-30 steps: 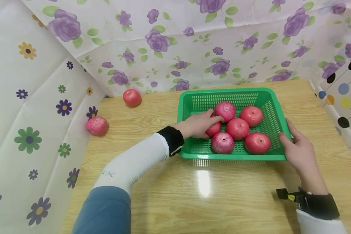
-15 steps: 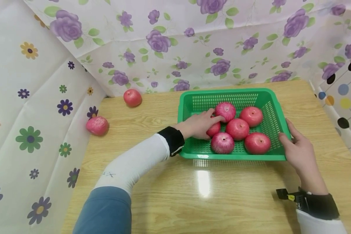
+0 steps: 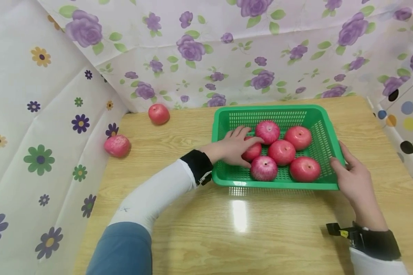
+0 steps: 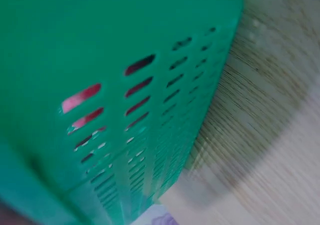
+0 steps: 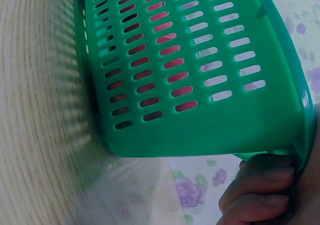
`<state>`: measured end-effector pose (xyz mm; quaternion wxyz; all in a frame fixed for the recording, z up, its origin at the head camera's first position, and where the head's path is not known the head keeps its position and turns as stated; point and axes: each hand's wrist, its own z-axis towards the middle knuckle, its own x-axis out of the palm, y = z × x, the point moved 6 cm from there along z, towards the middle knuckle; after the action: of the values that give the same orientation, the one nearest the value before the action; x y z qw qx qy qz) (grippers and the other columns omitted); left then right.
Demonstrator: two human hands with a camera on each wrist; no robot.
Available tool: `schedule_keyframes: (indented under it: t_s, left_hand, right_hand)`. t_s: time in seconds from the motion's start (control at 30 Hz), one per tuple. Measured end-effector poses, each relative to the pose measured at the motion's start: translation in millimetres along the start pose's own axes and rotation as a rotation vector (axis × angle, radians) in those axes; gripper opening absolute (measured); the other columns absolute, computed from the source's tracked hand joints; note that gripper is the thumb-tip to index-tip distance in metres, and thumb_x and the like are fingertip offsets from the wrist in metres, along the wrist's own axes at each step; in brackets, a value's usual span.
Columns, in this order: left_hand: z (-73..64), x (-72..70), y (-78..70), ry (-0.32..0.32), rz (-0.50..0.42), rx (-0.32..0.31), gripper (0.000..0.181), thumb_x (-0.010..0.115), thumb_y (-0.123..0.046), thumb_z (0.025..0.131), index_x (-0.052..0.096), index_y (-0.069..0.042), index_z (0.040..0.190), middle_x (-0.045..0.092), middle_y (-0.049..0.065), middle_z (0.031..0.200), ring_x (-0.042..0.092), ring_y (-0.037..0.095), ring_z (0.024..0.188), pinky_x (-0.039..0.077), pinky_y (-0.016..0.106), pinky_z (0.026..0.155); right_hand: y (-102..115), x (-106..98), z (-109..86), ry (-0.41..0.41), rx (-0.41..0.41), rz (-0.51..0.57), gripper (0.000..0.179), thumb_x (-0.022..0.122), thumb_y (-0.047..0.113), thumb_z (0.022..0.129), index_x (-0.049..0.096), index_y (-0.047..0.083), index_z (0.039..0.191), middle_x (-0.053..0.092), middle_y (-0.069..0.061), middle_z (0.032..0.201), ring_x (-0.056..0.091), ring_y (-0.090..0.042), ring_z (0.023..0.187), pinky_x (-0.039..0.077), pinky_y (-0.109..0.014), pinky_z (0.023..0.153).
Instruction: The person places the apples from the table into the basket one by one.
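My left hand (image 3: 234,148) reaches into a green plastic basket (image 3: 278,185), its fingers spread over a red apple (image 3: 253,151) at the left of the group. The hand covers part of that apple. Several other apples (image 3: 281,152) lie close together in the basket's middle and right. At the basket's right end, my right hand (image 3: 356,177) grips the rim, thumb on the inner side; in the right wrist view its curled fingers (image 5: 260,185) show beneath the rim. Through the slots of the basket wall (image 4: 165,15), the left wrist view shows bits of red.
Two more apples are outside the basket on the wooden table (image 3: 199,236): one red apple (image 3: 159,114) by the back edge, one pinkish apple (image 3: 117,146) at the left edge. Flowered sheets (image 3: 192,72) hang behind and at the left.
My left fingers have loosened and spread apart over the apple, which they gripped before. My right hand stays on the rim. The whole view has shifted slightly.
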<state>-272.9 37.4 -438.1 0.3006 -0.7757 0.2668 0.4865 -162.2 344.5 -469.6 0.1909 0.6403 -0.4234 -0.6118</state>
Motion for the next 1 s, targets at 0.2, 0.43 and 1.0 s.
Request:
schedule_keyframes:
  t_s: [0.2,0.43,1.0]
  left_hand:
    - [-13.3,-11.5,6.3,-0.077,-0.142,0.040,0.088,0.066,-0.056,0.088,0.017,-0.031,0.156,0.007,0.013,0.159,-0.003,0.030,0.145,0.018,0.058,0.115]
    - [-31.5,-29.3,17.2,-0.253,-0.324,0.098,0.080,0.067,-0.046,0.091,0.023,-0.027,0.155,0.016,0.010,0.156,0.013,0.023,0.141,0.027,0.055,0.112]
    - [-91.3,-44.6,91.7,-0.758,-0.476,0.062,0.075,0.071,-0.031,0.091,0.031,-0.016,0.152,0.024,0.011,0.150,0.021,0.016,0.137,0.027,0.049,0.113]
  right_hand:
    - [0.0,-0.4,-0.9,0.005,0.004,-0.006,0.061,0.041,0.053,0.101,0.011,0.044,0.154,0.047,-0.033,0.137,0.051,-0.032,0.100,0.050,-0.026,0.055]
    - [0.0,1.7,0.0,0.012,0.011,0.006,0.061,0.041,0.052,0.102,0.012,0.043,0.154,0.043,-0.032,0.143,0.050,-0.032,0.104,0.050,-0.025,0.055]
    - [-1.0,2.3,-0.7,0.018,0.029,0.016,0.060,0.042,0.051,0.102,0.012,0.044,0.154,0.037,-0.030,0.148,0.051,-0.026,0.102,0.051,-0.022,0.056]
